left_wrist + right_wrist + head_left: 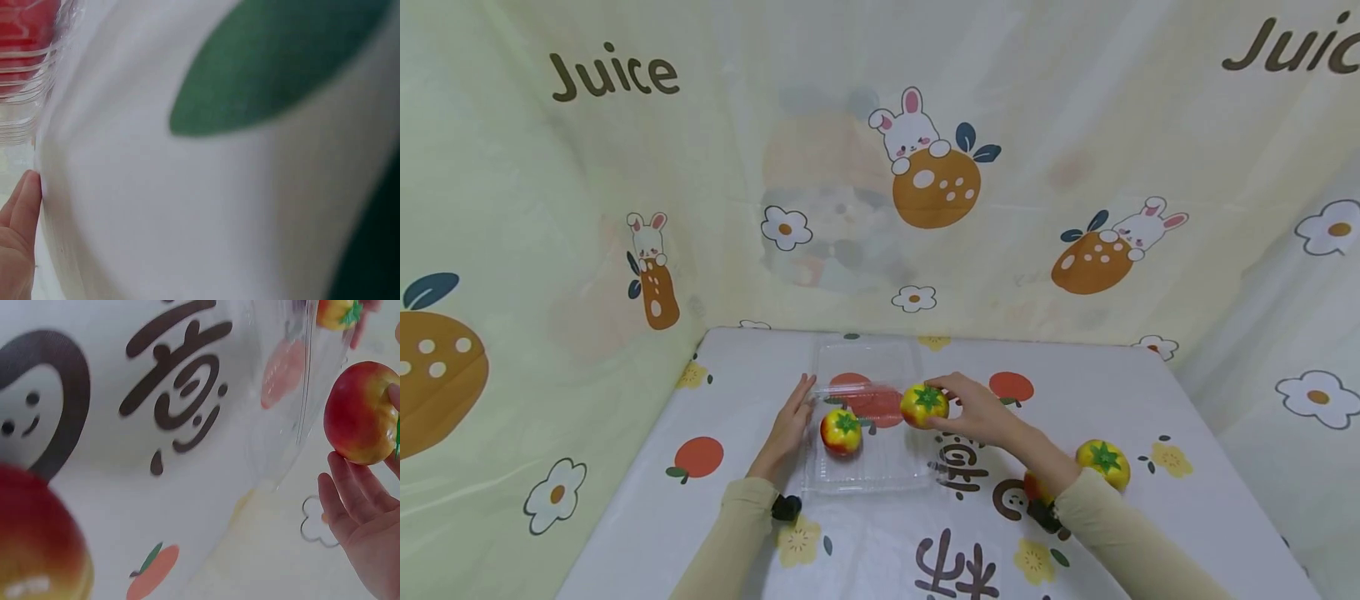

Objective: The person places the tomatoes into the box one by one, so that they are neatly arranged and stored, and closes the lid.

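A clear plastic clamshell box (880, 479) lies with its lid folded back away from me. Inside its left part sits a red-and-yellow toy fruit (841, 433) with a green star-shaped leaf top. My right hand (981, 414) pinches a matching fruit (357, 415) between thumb and fingers, at the box's right far corner; its red underside shows in the right wrist view. At the box's left side, my left hand (788, 427) rests with fingers straight, its fingertips (29, 187) close to the clear wall.
Another such fruit (1103, 463) stands on the table right of my right forearm. A further fruit (1032, 483) is partly hidden behind that wrist. The printed tablecloth (737, 533) meets a hanging printed curtain (842, 275) at the back and sides.
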`<state>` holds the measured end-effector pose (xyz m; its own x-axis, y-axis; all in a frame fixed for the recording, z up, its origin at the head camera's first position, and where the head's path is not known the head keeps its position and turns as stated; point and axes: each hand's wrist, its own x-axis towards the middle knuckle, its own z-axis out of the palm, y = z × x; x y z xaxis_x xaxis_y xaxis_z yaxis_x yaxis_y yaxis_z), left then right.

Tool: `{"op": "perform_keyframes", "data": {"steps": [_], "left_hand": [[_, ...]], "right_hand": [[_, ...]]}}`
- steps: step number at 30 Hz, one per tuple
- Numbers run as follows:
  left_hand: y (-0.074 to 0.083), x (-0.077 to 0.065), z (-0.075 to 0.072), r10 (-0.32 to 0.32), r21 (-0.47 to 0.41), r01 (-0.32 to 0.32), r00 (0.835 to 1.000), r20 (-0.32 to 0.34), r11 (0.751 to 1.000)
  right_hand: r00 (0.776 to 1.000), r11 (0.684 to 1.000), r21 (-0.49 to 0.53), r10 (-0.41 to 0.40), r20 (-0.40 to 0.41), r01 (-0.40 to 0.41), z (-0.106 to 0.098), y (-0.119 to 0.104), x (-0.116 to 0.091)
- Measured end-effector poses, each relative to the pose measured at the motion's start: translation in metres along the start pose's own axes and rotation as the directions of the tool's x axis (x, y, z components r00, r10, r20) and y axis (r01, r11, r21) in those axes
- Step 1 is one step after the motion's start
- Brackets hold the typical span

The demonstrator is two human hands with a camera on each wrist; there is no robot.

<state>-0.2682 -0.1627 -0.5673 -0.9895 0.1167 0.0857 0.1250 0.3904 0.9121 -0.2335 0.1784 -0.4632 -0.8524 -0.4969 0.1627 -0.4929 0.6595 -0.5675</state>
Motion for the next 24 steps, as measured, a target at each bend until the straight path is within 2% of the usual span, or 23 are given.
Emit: {"op": "perform_keyframes", "data": {"steps": [7, 14, 24], "left_hand": [[-0.001, 0.001, 0.000, 0.006, 0.007, -0.006, 1.000, 0.008, 1.000], [0.000, 0.002, -0.001, -0.024, -0.008, 0.024, 1.000, 0.002, 1.000], [0.000, 0.001, 0.000, -0.042, -0.003, 0.042, 0.999, 0.005, 0.999]], "right_hand": [[0.998, 1.000, 0.003, 0.030, 0.058, -0.030, 0.018, -0.007, 0.009], [0.997, 0.998, 0.027, 0.050, 0.059, -0.052, 0.033, -0.012, 0.020], [0.995, 0.994, -0.063, 0.089, 0.052, -0.086, 0.059, -0.015, 0.032]]}}
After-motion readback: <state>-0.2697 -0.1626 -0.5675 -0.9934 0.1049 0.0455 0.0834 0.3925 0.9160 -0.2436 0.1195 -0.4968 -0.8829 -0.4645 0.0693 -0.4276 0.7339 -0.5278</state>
